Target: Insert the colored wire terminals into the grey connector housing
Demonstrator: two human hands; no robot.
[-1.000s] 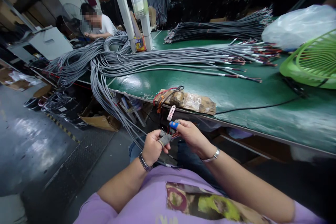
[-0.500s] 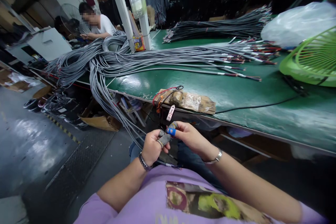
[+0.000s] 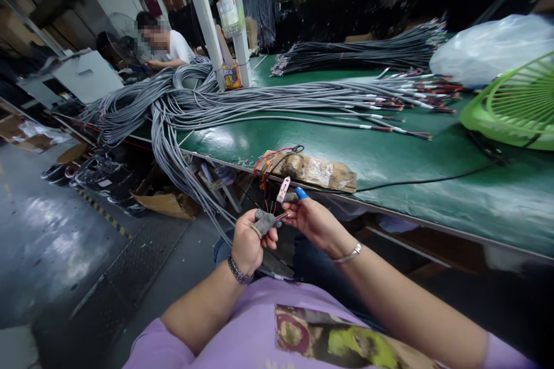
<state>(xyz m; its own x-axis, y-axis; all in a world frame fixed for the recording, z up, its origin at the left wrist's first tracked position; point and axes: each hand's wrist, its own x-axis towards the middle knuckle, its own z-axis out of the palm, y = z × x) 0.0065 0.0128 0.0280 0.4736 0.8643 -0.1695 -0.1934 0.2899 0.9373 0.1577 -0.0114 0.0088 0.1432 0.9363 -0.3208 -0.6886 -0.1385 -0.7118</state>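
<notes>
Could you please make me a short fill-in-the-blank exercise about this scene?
1. The left hand, with a dark band on its ____, grips thin coloured wires.
2. The right hand wears one grey finger cover and one ____ one.
3. The table has a ____ top.
4. At the upper left, the co-worker's shirt is ____.

Missing words: wrist; blue; green; white.
</notes>
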